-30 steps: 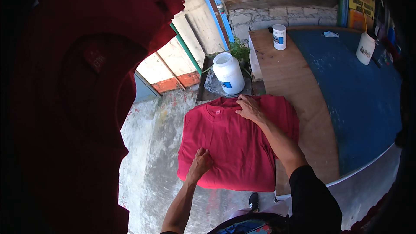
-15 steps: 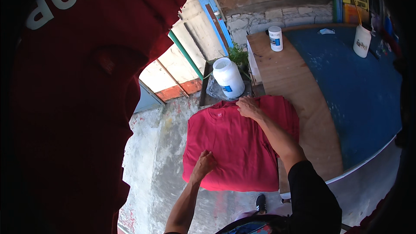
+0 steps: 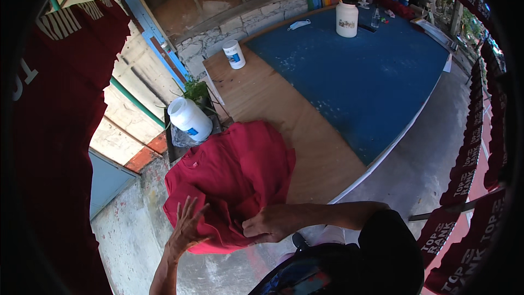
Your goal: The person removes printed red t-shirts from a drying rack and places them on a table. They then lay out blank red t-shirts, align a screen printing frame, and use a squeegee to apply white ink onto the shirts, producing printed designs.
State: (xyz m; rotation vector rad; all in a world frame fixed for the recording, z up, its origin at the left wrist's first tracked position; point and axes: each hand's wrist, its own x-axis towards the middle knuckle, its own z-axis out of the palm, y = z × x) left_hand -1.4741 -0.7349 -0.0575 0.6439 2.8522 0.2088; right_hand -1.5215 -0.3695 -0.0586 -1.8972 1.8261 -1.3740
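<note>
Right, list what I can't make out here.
All in the head view:
Part of the red shirt under the right hand: hidden by that hand.
Bottom inside the large white jar: hidden by its wall.
Left side of the dark red cloth: cut off by the black rim.
Small bits on the blue table's far end: too small to identify.

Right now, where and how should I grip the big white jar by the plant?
Probably take the big white jar by its narrowed neck, from above and the left: its open mouth faces up uncovered, the plant stands beyond it, and the red shirt lies close on its near right.
</note>
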